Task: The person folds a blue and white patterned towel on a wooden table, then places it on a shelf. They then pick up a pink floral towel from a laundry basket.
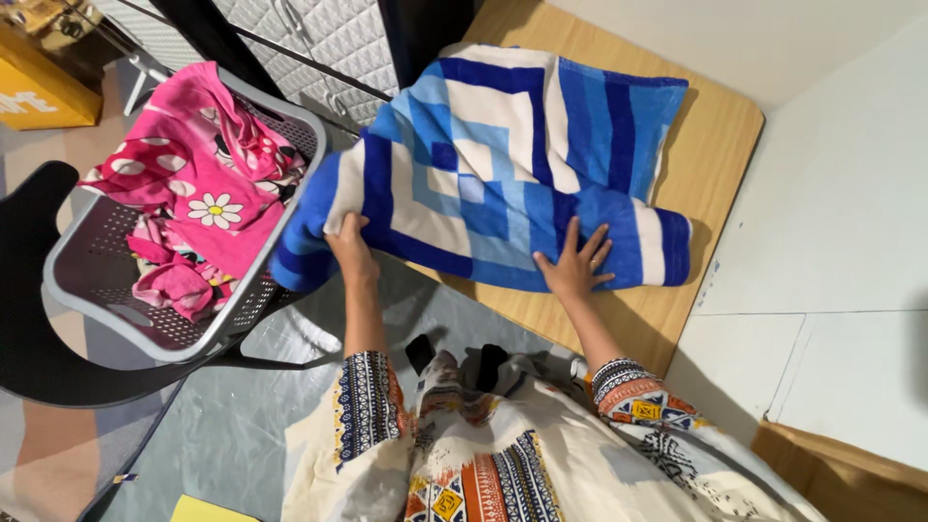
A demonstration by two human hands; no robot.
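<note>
A blue and white patterned towel (503, 164) lies spread over a wooden table (706, 145), its left part hanging past the table's edge. My left hand (350, 246) grips the towel's near left edge, fingers curled under the cloth. Flat on the towel near its front edge rests my right hand (576, 261), fingers spread, pressing the cloth down onto the table.
A grey perforated laundry basket (87, 280) sits on a dark chair (48, 367) at the left, holding pink flowered clothes (198, 193). White walls (841, 222) close in at the right. A yellow box (39, 87) stands at the far left.
</note>
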